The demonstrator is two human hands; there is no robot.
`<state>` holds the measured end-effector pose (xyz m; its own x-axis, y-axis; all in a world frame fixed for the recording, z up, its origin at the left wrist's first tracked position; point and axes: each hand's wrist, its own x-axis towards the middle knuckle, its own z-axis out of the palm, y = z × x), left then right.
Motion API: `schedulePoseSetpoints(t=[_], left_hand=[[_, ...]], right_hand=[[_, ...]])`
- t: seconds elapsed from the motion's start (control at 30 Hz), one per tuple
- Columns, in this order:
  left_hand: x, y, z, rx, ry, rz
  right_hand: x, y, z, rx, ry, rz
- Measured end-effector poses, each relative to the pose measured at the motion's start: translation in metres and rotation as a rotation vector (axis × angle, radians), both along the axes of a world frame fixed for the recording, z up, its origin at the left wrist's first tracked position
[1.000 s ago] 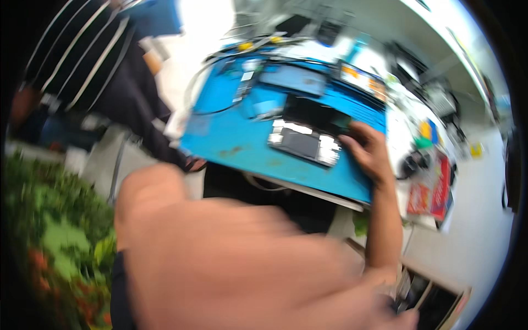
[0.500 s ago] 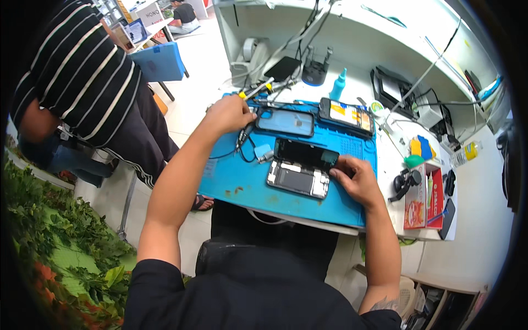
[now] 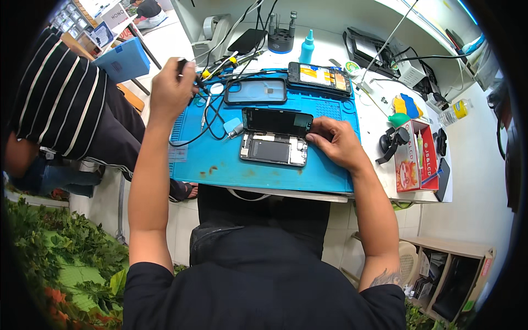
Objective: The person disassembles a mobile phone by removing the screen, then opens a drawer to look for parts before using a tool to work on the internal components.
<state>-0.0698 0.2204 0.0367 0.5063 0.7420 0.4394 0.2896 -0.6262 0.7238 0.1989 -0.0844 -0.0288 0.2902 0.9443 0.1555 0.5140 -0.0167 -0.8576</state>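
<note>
An opened smartphone [image 3: 270, 149] lies on a blue repair mat [image 3: 220, 175], its battery and inner parts showing. Its dark screen [image 3: 275, 121] stands tilted up along the far edge of the body. My right hand [image 3: 338, 144] pinches the right edge of this screen between thumb and fingers. Raised over the mat's far left corner, my left hand [image 3: 171, 91] is closed around a slim black corded tool [image 3: 183, 66], mostly hidden by the fingers. A clear phone case with a dark rim [image 3: 256, 91] rests beyond the smartphone.
Another opened phone [image 3: 320, 78] lies at the back of the mat. Behind it stand a turquoise bottle [image 3: 307, 47] and a round tool holder [image 3: 280, 41]. Black cables [image 3: 212, 118] loop over the mat's left side. A red box [image 3: 417, 159] stands right. A person in stripes [image 3: 60, 93] stands left.
My left hand has moved left and up from beside the phone case, and a black corded tool now shows in it. My right hand stays at the screen's edge. The whole view has shifted.
</note>
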Motion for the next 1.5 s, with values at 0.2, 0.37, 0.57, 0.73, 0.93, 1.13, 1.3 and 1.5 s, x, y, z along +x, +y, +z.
schedulePoseSetpoints(t=[0.2,0.37,0.57,0.73,0.93,1.13,1.3,1.5], left_hand=[[-0.063,-0.067,-0.005,-0.05,-0.155,-0.154],[-0.068,-0.103,-0.034,0.047,0.037,-0.186],[-0.014,-0.115,-0.038,-0.16,-0.271,-0.425],[0.013,-0.117,-0.056,-0.066,-0.184,-0.474],[0.016,-0.116,-0.064,-0.066,-0.184,-0.462],[0.021,-0.124,-0.063,-0.057,-0.185,-0.459],[0.023,-0.116,-0.049,0.069,-0.157,-0.604],[0.021,-0.119,-0.043,0.042,-0.147,-0.547]], right_hand=[[-0.003,0.003,0.004,-0.027,-0.031,-0.002],[-0.001,0.005,0.002,-0.005,-0.037,0.01],[-0.001,0.006,0.002,-0.038,-0.045,-0.006],[0.0,0.009,-0.005,0.0,-0.012,0.0],[-0.001,0.008,0.0,0.0,-0.047,-0.003],[0.001,-0.003,0.003,-0.019,-0.056,-0.019],[-0.001,-0.002,0.006,-0.048,-0.047,-0.019],[-0.001,0.0,0.004,-0.041,-0.035,-0.006]])
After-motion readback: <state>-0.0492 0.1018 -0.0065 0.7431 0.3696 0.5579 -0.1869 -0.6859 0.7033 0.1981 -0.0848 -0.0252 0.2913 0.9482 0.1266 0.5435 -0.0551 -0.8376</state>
